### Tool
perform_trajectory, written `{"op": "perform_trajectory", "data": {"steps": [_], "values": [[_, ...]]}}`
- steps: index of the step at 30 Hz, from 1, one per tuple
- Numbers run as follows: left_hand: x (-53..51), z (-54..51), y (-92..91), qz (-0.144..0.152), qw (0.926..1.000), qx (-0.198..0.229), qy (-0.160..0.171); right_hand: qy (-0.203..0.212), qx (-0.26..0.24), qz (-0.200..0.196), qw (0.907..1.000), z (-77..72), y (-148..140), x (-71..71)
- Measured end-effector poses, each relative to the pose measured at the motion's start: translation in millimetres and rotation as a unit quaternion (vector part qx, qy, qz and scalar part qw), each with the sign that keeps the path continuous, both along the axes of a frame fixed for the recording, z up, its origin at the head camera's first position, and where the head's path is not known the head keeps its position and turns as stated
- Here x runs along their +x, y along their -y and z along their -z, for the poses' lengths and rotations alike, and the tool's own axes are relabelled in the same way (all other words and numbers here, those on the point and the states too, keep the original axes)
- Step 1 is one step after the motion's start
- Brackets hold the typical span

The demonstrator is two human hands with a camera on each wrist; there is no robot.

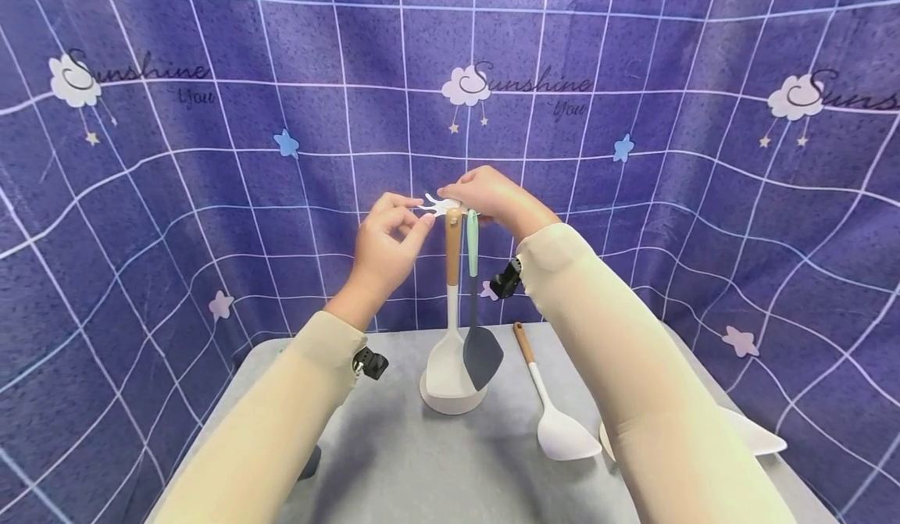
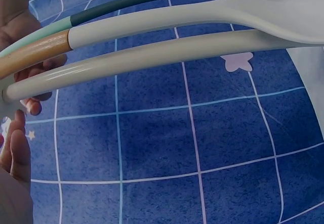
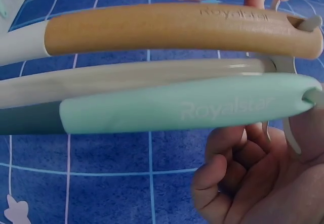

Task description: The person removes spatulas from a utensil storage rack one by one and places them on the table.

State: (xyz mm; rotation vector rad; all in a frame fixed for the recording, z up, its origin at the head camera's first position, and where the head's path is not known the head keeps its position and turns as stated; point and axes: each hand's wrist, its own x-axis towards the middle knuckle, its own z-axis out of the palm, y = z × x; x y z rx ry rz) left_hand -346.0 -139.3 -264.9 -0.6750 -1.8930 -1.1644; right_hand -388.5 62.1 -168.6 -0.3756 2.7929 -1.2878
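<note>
A cream utensil stand has a round base (image 1: 453, 403), an upright post (image 2: 152, 57) and a ring of white hooks (image 1: 441, 206) on top. From it hang a white turner with a wooden handle (image 1: 453, 247) and a dark turner with a mint-green handle (image 3: 182, 105). My left hand (image 1: 390, 239) pinches the left hooks between thumb and fingers. Over the top of the stand, my right hand (image 1: 488, 196) grips the hook ring beside the mint handle, its lower fingers curled in the right wrist view.
A white utensil with a wooden handle (image 1: 562, 434) lies on the grey table (image 1: 401, 469) to the right. Another white utensil (image 1: 752, 434) is partly behind my right sleeve. A dark piece (image 1: 310, 463) shows beside my left sleeve. A blue gridded curtain (image 1: 351, 118) surrounds the table.
</note>
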Motion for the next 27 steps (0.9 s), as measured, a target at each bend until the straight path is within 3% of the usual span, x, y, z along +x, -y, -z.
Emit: {"op": "perform_trajectory", "data": {"steps": [9, 19, 23, 27], "values": [[2.4, 3.7, -4.3, -0.005, 0.9995, -0.002, 0.031, 0.009, -0.023, -0.014, 0.9996, 7.5, -6.7, -6.4], [10.4, 14.1, -14.4, -0.023, 0.9991, 0.021, 0.03, -0.037, 0.053, -0.006, 0.9979, 7.1, -2.3, -5.9], [11.3, 20.7, -16.4, -0.011, 0.9988, 0.018, 0.044, -0.042, 0.061, 0.002, 0.9973, 7.7, -2.0, -3.6], [12.4, 26.8, -18.8, 0.019, 0.9965, 0.012, 0.081, -0.039, 0.065, 0.004, 0.9971, 7.7, -2.1, -3.4]]}}
